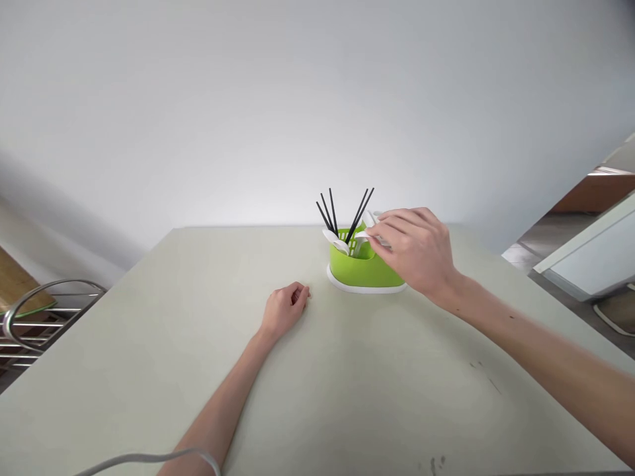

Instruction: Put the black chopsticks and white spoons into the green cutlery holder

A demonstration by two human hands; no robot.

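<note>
A green utensil holder (364, 272) with a white base stands toward the back of the table. Several black chopsticks (333, 210) lean out of it, and a white spoon (336, 240) rests over its left rim. My right hand (417, 248) is over the holder's right side, thumb and fingers pinched on another white spoon (362, 235) that slants down into the holder. Behind those fingers, more white utensils (370, 218) are partly hidden. My left hand (286, 309) rests on the table left of the holder, fingers curled in, with nothing visible in it.
The pale table (198, 330) meets a white wall (248, 119) behind the holder. A metal rack (47, 317) stands beyond the left edge. A grey cable (149, 457) crosses my left forearm at the bottom. A white panel (590, 254) stands off to the right.
</note>
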